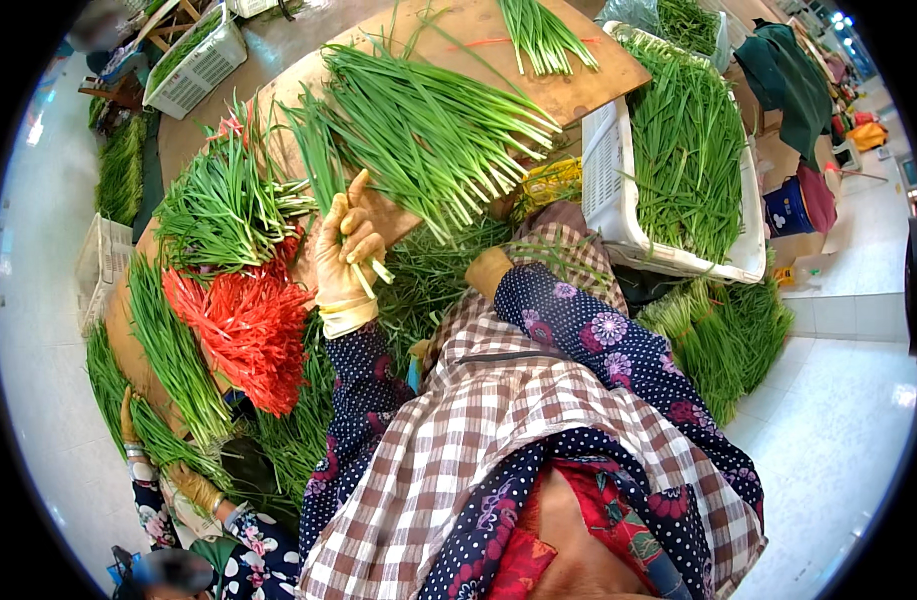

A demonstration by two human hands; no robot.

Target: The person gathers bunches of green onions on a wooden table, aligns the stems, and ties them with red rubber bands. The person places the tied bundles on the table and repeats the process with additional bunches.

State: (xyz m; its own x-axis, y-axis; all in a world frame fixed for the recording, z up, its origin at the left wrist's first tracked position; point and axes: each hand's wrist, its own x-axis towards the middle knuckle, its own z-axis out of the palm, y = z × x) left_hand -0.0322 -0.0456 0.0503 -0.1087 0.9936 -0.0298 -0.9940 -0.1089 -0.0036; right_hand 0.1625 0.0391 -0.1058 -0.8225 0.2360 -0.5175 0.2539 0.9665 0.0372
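Note:
My gloved left hand [348, 245] is raised at the wooden board's [615, 65] near edge, fingers curled round a few green chive stalks [328, 165], with pale ends poking out below and its index finger pointing up. Beside it lies a wide bunch of chives [428, 120], white ends toward the lower right. My gloved right hand [486, 272] is low over my checked apron [568, 240], among loose green trimmings [438, 280]; its fingers are hidden.
A white crate [608, 180] full of greens stands at right. Chive piles [228, 200] and red ties [233, 340] lie left, a small bunch [538, 30] at the top. A co-worker's gloved hands [196, 490] hold chives at lower left. More crates [193, 70] stand behind.

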